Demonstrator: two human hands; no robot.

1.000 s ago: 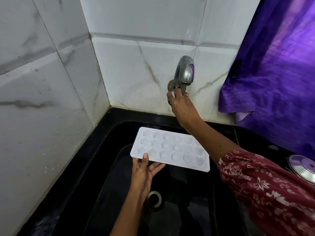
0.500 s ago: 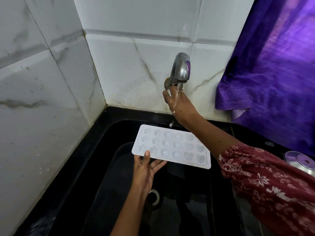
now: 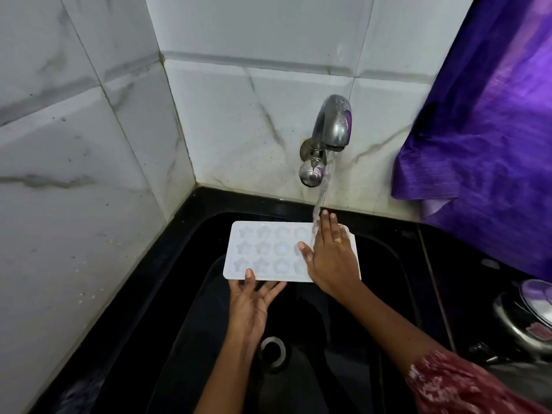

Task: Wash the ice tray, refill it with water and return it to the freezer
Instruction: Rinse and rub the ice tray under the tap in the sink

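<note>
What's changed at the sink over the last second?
The right hand let go of the tap and came down flat onto the ice tray. Water now runs from the tap onto that hand and the tray. The left hand still holds the tray's near edge over the sink.

A purple curtain (image 3: 490, 138) hangs at right above a steel vessel (image 3: 528, 318) on the black counter (image 3: 478, 258).

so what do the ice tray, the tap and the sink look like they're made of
The ice tray looks like white plastic or silicone, matte and slightly translucent, with moulded star and round cells; which one can't be told. The tap looks like polished metal, since it mirrors the purple curtain. The sink is glossy black with a seamless basin, possibly granite composite or stone.
</note>
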